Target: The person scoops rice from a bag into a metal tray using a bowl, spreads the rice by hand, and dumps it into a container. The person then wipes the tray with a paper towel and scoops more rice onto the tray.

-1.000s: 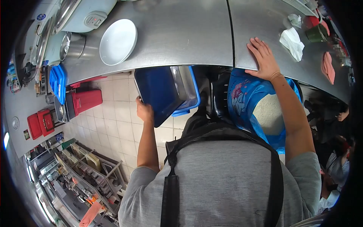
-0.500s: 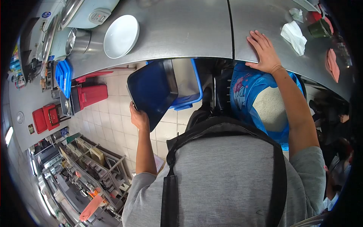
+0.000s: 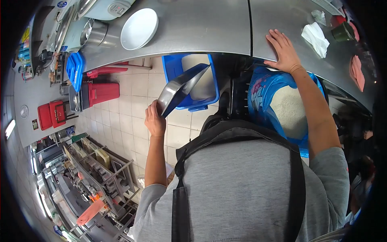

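My left hand (image 3: 155, 121) grips the near end of a dark metal tray (image 3: 177, 88), which is tilted over a blue bin (image 3: 213, 86). Inside that bin lies pale material (image 3: 197, 64), partly hidden by the tray. My right hand (image 3: 284, 52) lies with spread fingers on the steel counter (image 3: 201, 28), near its edge. Below my right forearm, a blue bag (image 3: 260, 90) stands open with white grains (image 3: 288, 109) in it.
On the counter are a white bowl (image 3: 139, 29), a metal pot (image 3: 96, 33), a white tissue (image 3: 315, 39), a green cup (image 3: 343, 32) and a pink cloth (image 3: 356, 72). A red bin (image 3: 104, 93) and a metal rack (image 3: 117, 169) stand left. Another person is partly visible at right.
The tray in my left hand has turned from facing up to steeply tilted, showing its metal side. More of the blue bin and its contents shows. My right hand still rests on the counter.
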Available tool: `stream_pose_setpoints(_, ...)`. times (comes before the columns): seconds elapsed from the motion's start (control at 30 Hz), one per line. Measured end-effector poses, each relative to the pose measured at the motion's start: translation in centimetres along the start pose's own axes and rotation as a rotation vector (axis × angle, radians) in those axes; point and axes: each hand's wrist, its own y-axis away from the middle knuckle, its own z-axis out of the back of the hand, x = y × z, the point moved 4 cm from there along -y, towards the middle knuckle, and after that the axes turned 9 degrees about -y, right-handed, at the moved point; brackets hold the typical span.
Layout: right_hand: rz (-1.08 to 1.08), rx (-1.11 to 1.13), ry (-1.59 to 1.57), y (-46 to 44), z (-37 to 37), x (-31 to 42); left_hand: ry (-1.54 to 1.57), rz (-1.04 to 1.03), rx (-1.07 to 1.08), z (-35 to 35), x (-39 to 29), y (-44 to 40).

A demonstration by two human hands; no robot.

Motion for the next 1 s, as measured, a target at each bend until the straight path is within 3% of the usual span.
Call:
stream_pose_setpoints(0.13, 0.016, -0.005, -0.001, 0.1, -0.1, 0.1, -0.047, 0.088, -0.023, 1.2, 1.3, 1.9)
stream_pose_setpoints(0.2, 0.017, -0.009, 0.001, 0.2, 0.1, -0.2, 0.225, 0.254, -0.184, 2.0, 3.7, 2.0)
stream_pose_setpoints(0.23, 0.019, -0.007, -0.004, 0.3, 0.1, -0.1, 0.231, 0.321, -0.172, 2.6, 5.9, 2.2)
stream_pose_setpoints(0.3, 0.023, -0.007, -0.015, 0.1, 0.2, -0.1, 0.543, 0.643, -0.063, 6.5, 8.6, 2.4)
stream_pose_setpoints(0.33, 0.022, -0.003, -0.013, 0.1, 0.3, -0.1, 0.789, 0.577, -0.171, 6.2, 12.2, 3.3)
stream_pose_setpoints(0.37, 0.019, 0.002, -0.012, 0.1, 0.3, 0.0, 0.712, 0.709, -0.105, 9.8, 11.4, 3.2)
stream_pose_setpoints(0.4, 0.011, 0.006, -0.01, 0.1, 0.3, -0.1, 0.865, 0.816, -0.108, 11.1, 12.9, 4.0)
stream_pose_setpoints(0.5, -0.002, 0.012, -0.023, 0.2, 0.4, 0.0, 0.911, 0.908, -0.022, 12.9, 16.3, 5.8)
stream_pose_setpoints(0.63, -0.031, 0.025, -0.043, 0.1, 0.5, -0.1, 1.122, 1.047, 0.032, 10.8, 14.3, 4.5)
stream_pose_setpoints(0.7, -0.05, -0.003, -0.076, 0.4, 0.3, 0.1, 1.164, 1.135, 0.258, 6.1, 14.4, 3.4)
stream_pose_setpoints(0.77, -0.074, -0.071, -0.125, 0.5, 0.0, 0.1, 1.324, 1.082, 0.392, 3.8, 9.7, 0.1)
stream_pose_setpoints(0.87, -0.389, -0.076, -0.723, 1.4, -0.1, -0.1, 1.438, 0.938, 0.441, 1.7, 2.8, -5.1)
stream_pose_setpoints(0.9, -0.353, -0.268, -0.711, 2.2, 2.9, 2.1, 1.466, 0.882, 0.505, 0.2, 1.3, -6.9)
stream_pose_setpoints(1.0, -0.357, -0.564, -0.764, 6.8, 7.3, 4.7, 1.52, 0.813, 0.592, -3.9, -2.9, -12.1)
